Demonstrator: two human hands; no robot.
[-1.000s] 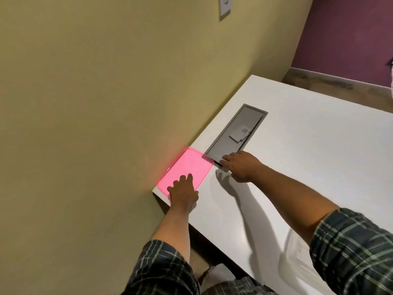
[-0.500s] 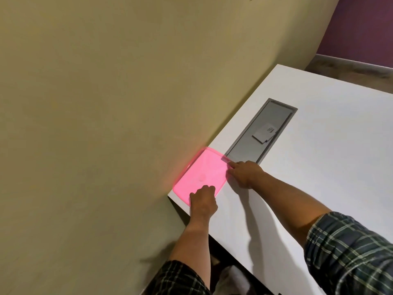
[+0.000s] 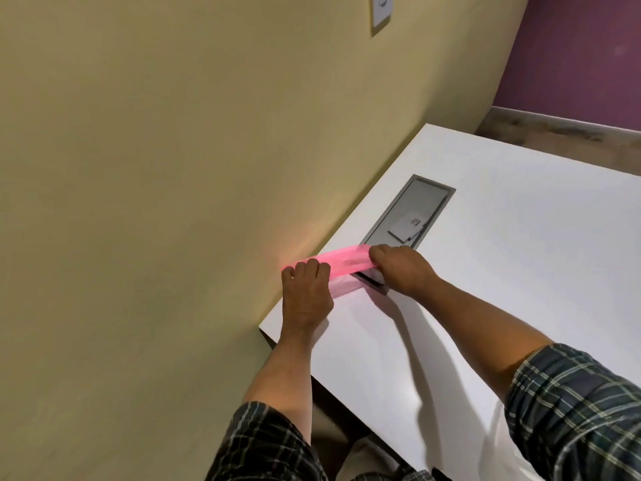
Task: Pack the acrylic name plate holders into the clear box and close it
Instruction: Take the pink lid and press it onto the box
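A flat pink translucent lid (image 3: 341, 262) is held just above the near left corner of the white table (image 3: 503, 289), tilted so I see it nearly edge-on. My left hand (image 3: 307, 289) grips its near end and my right hand (image 3: 399, 269) grips its far end. No clear box and no acrylic name plate holders are visible in this view.
A grey recessed cable tray (image 3: 409, 220) is set into the table behind my hands, with a small white card (image 3: 407, 225) lying on it. A yellow wall (image 3: 173, 203) runs close along the table's left edge. A wall plate (image 3: 381, 12) sits high up.
The pink lid lay flat on the table corner under my fingers; both hands have now gripped it and lifted it off the surface, tilting it up.
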